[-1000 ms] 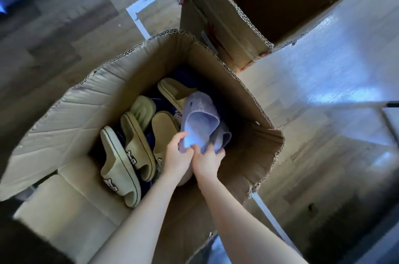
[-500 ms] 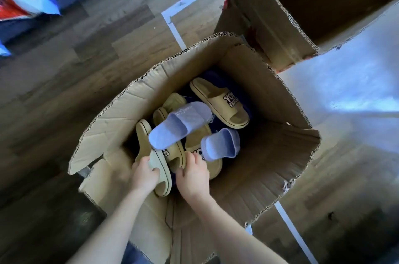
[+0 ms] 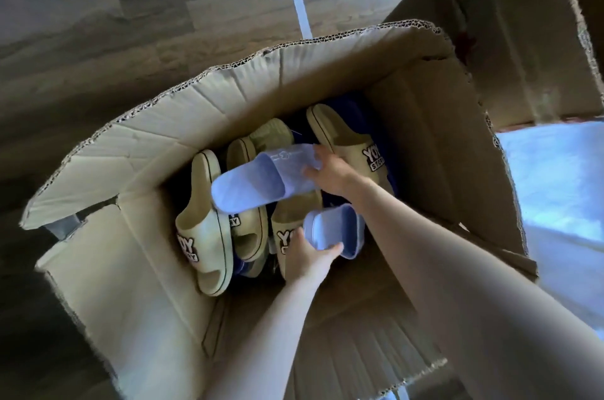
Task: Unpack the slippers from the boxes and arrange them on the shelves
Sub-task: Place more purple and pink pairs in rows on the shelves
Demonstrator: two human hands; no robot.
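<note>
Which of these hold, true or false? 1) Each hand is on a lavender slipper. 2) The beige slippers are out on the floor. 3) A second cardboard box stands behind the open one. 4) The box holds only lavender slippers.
1) True: left hand grips the nearer lavender slipper; right hand is on the farther lavender slipper.
2) False: the beige slippers lie inside the open box.
3) True: second box.
4) False: several beige ones too.

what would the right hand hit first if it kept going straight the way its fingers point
The right hand already touches the upper lavender plastic slipper; pushing on, it would likely press into that slipper first, though depth is hard to judge.
</note>
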